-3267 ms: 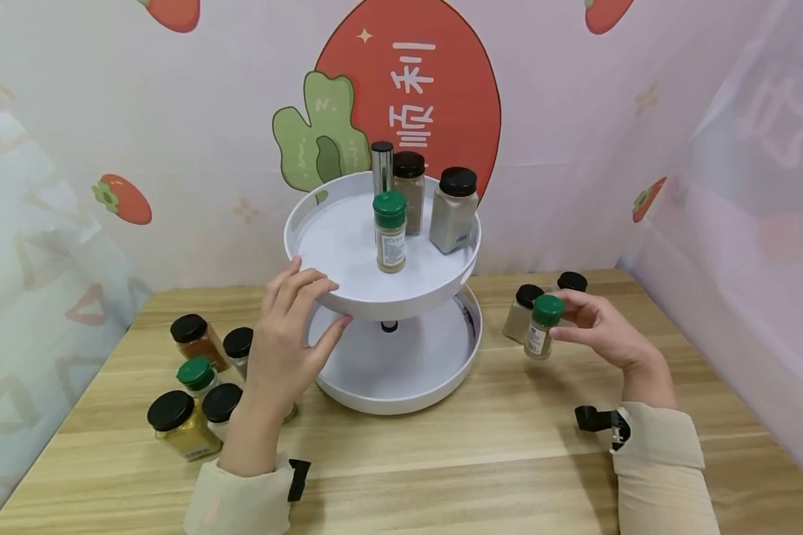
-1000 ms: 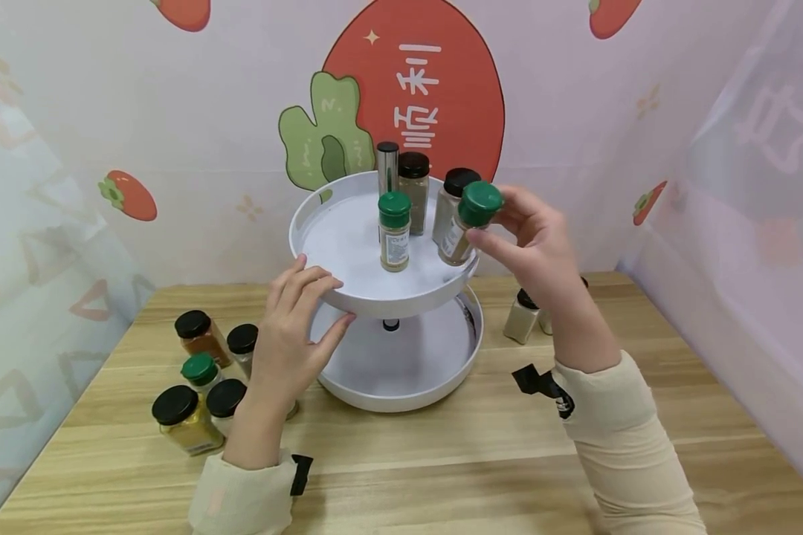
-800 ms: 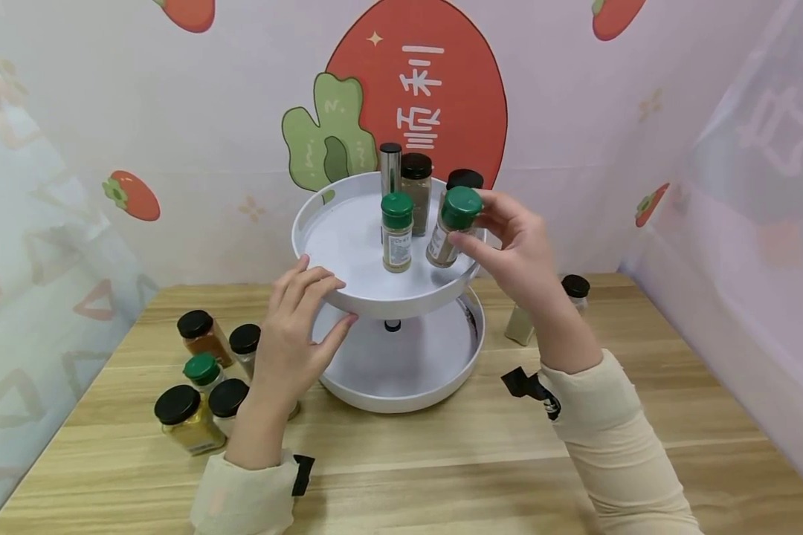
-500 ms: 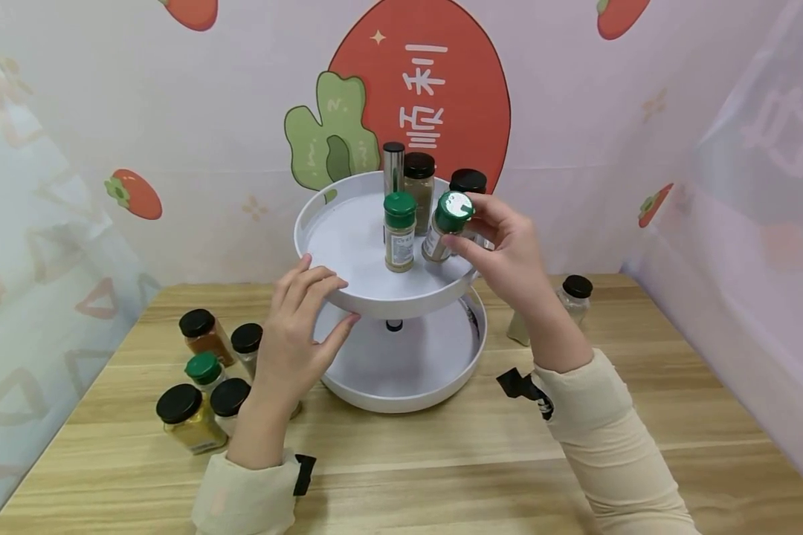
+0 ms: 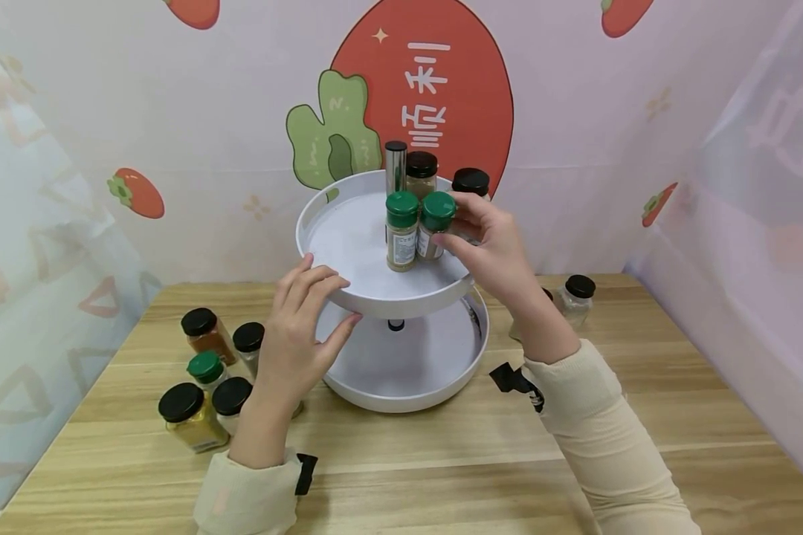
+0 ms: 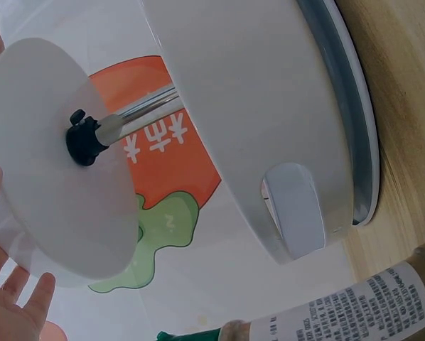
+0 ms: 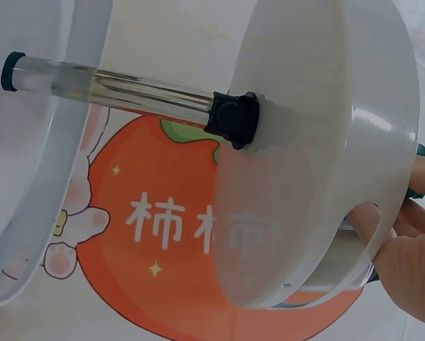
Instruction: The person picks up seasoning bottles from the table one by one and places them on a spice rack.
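In the head view my right hand (image 5: 491, 241) pinches a green-capped spice shaker (image 5: 437, 212) between thumb and fingers. This shaker stands low over the upper tray (image 5: 348, 256) of a white two-tier rack, right beside another green-capped shaker (image 5: 401, 232). My left hand (image 5: 294, 331) rests its spread, fairly straight fingers on the upper tray's front-left rim, thumb at the lower edge. The left wrist view shows those fingers (image 6: 38, 302) at the tray's edge. In the right wrist view the tray wall hides most of the held shaker, and my right hand (image 7: 415, 270) reaches behind it.
Also on the upper tray are black-lidded jars (image 5: 471, 180) and the rack's metal post (image 5: 395, 167). The lower tray (image 5: 401, 364) sits beneath. Several spice jars (image 5: 194, 416) cluster on the wooden table at left. Two black-lidded jars (image 5: 575, 297) stand at right, one mostly behind my forearm.
My right hand lifted the green-capped shaker from the table's right side, brought it over the upper tray, then moved it left beside the other shaker. My left hand has stayed at the rim.
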{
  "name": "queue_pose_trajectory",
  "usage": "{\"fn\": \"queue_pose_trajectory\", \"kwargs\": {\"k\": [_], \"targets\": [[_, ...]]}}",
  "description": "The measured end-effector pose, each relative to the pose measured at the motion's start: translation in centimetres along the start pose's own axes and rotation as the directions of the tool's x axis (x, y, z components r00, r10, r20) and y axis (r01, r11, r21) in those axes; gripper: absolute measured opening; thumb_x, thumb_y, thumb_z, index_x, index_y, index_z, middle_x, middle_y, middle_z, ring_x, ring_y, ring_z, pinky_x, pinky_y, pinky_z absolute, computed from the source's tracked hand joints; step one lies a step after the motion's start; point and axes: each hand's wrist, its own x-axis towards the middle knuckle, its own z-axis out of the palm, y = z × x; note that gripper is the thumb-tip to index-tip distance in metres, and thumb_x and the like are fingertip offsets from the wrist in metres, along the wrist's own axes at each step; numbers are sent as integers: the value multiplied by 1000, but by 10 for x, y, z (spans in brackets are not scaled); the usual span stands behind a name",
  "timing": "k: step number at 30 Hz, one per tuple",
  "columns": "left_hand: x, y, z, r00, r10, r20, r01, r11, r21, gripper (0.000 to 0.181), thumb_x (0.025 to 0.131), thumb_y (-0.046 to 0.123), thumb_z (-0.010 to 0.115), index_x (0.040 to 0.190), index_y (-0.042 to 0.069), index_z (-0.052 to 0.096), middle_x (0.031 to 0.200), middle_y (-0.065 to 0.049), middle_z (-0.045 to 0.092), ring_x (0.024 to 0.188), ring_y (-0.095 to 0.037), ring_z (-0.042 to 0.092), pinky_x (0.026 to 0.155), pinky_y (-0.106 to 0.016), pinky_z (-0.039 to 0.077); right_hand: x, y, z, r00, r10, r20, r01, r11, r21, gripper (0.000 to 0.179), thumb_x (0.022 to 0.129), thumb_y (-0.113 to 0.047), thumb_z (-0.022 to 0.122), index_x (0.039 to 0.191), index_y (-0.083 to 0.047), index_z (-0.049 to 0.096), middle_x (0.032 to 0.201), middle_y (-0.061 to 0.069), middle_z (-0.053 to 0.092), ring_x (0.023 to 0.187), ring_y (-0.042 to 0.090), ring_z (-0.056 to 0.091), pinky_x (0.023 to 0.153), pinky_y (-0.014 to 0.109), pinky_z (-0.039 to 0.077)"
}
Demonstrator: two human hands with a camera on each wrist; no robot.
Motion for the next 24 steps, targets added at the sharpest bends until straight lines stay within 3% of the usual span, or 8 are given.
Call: {"fn": "queue_pose_trajectory", "kwargs": {"k": [12,24], "targets": [[-1,0,1,1000,4,-6,-4,1000,-3,45,78,12,84,117,6,63,126,-14,59,141,-38,40,124,-37,32,4,-2,2,995,90,42,-90,996,-6,51,90,3,68,138,0,52,128,19,63,116,29,66,103,35,56],[-1,1,1,1000,9,-15,-10,1000,-10,45,78,11,84,117,6,63,125,-15,60,141,-38,40,124,-38,32,1,-7,1,988,156,-15,-157,975,-158,47,89,-10,74,133,-2,57,121,18,70,109,29,71,98,39,59]]}}
